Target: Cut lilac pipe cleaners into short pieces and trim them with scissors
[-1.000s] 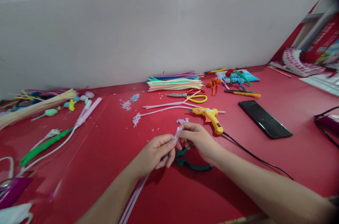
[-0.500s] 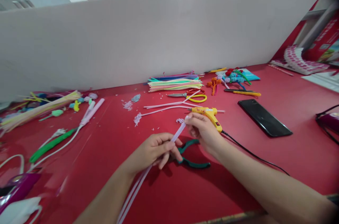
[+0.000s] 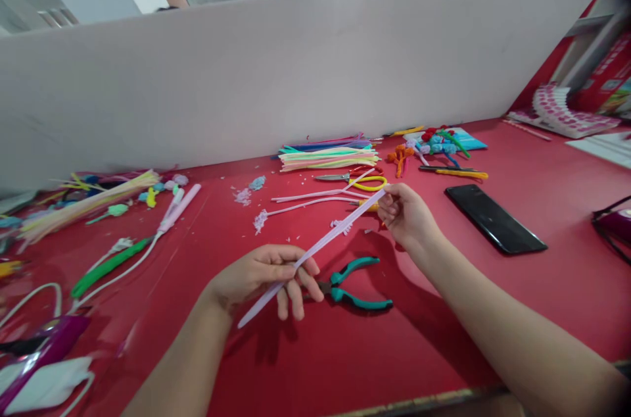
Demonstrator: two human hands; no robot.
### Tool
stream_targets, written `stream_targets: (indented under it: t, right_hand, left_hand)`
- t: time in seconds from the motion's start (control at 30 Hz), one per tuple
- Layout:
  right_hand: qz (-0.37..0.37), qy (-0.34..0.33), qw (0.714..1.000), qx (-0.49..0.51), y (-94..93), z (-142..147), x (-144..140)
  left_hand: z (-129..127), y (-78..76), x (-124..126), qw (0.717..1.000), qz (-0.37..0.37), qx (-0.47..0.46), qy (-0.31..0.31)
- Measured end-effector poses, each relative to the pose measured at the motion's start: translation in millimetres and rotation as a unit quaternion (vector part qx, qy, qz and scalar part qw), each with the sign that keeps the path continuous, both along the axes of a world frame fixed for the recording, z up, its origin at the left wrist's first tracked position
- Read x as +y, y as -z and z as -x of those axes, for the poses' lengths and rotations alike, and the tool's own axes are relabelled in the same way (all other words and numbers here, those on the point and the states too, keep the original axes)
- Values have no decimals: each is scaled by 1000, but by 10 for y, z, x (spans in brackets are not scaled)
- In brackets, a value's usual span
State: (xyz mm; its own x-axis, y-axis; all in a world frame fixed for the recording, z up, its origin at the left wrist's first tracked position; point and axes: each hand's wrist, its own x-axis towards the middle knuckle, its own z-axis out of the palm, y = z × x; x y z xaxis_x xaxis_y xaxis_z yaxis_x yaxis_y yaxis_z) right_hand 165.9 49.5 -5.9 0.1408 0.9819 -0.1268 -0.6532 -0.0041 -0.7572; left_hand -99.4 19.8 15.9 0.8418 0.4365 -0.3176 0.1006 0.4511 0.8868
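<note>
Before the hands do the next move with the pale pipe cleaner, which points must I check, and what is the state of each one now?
1. Left hand grips pipe cleaner: ok.
2. Right hand pinches its far end: ok.
3. Pipe cleaner stretched straight between the hands: ok.
4. Pliers close by on the table: ok.
5. Glue gun tip away from right-hand fingers: cannot tell, mostly hidden.
6. Scissors lying apart from both hands: ok.

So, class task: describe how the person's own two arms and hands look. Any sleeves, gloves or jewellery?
Both arms are bare up to the picture's lower edge, with no sleeves in view. The left hand and the right hand wear no gloves; no rings, watch or bracelets show. The nails look short and unpainted.
</note>
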Motion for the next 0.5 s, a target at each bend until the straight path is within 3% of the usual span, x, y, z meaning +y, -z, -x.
stream_targets:
  t: [0.1,0.23,0.3,0.4,0.47,0.5]
  right_hand:
    - [-14,37,999,-17,-7,-68,33]
    - [-32,72,995,-54,4,0,-19]
    - [-39,80,994,-69,10,77,-71]
    - [-40,91,992,-81,19,150,-118]
    - [-40,101,991,-81,28,144,-107]
    - [-39,105,991,-79,33,126,-91]
  left_hand:
    - [-64,42,30,997,-41,52,-29]
    - [-138,94,49,980,-149,118,-55]
    - [-186,106,29,963,-210,150,-73]
    - [-272,111,-29,920,-309,188,-151]
    - [-314,107,-59,907,-330,192,-179]
    - [-324,101,-67,913,-317,184,-178]
